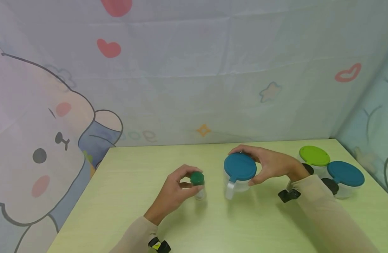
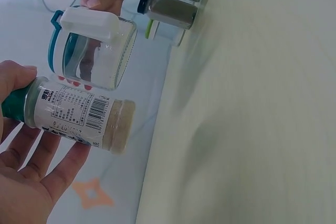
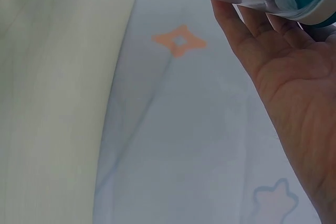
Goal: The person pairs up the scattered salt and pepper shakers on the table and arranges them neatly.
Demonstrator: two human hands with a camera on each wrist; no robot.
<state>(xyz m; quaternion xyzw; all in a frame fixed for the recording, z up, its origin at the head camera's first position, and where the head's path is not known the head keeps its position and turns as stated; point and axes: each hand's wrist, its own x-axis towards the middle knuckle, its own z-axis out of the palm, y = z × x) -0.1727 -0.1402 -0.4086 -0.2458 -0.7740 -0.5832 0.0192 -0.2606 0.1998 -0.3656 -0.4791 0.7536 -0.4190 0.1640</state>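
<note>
Bottle [image 2: 71, 116] in left grip [image 1: 178, 188], barcoded label [image 2: 73, 111] (print blurred); jar [image 1: 240, 168] in right grip [image 1: 271, 164].

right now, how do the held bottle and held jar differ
The bottle is narrower than the jar. The bottle has a green cap; the jar, a blue lid. The jar has a handle, the bottle none. Both are held, by the left hand and right hand respectively.

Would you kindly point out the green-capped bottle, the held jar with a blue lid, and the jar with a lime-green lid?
Green-capped bottle [image 2: 74, 114]: left wrist view, on its printed label.
Held blue-lidded jar [image 1: 240, 170]: head view, on its lid.
Lime-lidded jar [image 1: 315, 156]: head view, on its lid.
</note>
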